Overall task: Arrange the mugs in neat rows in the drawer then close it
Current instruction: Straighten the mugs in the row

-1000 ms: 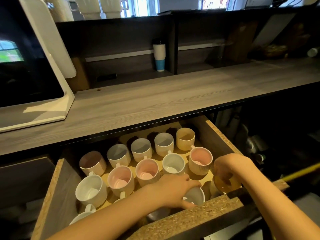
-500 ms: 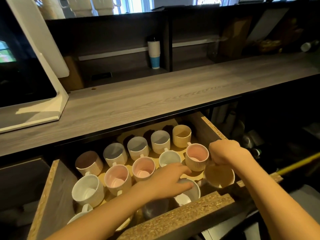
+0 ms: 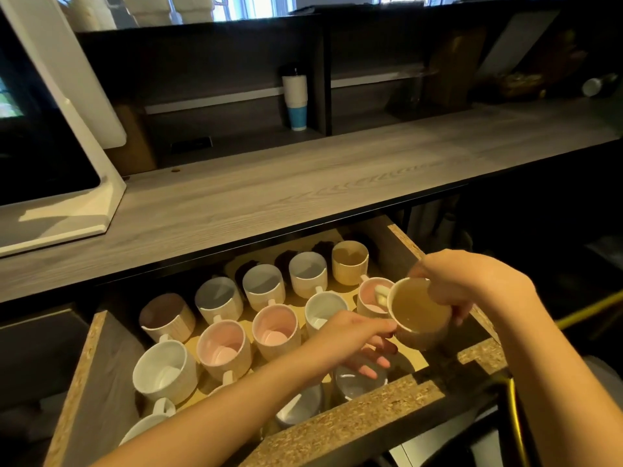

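Drawer: I saw the drawer (image 3: 84,392) pulled open under the grey wood-grain counter (image 3: 269,197), its raw chipboard front edge nearest to me.
Right hand: My right hand (image 3: 468,284) held a yellow-lined mug (image 3: 418,311) above the drawer's right front corner, fingers curled over its far rim and down its right side, gripping it. The mug was tilted, mouth turned toward me, clear of the drawer floor.
Left hand: My left hand (image 3: 357,335) reached in from the lower left with fingers loosely spread and pointing right. The thumb side touched the lower left wall of the held mug; the other fingertips (image 3: 369,370) hung over a grey mug (image 3: 357,385) at the front. I could not tell whether they touched it.
Back row: A brown-lined mug (image 3: 167,315), three grey-lined mugs (image 3: 219,298) and a yellow mug (image 3: 349,261) stood upright in a line running toward the right rear.
Middle row: A white mug (image 3: 161,369), two pink-lined mugs (image 3: 222,348), another white mug (image 3: 323,311) and a pink mug (image 3: 369,298) partly hidden behind the held one.
Front row: Partly hidden by my left forearm; a white mug (image 3: 148,426) at the left, a dark grey mug (image 3: 300,406) near the middle.
Counter: A white-framed screen stand (image 3: 67,210) sat at the left; a stack of paper cups (image 3: 295,96) stood on the shelf behind.
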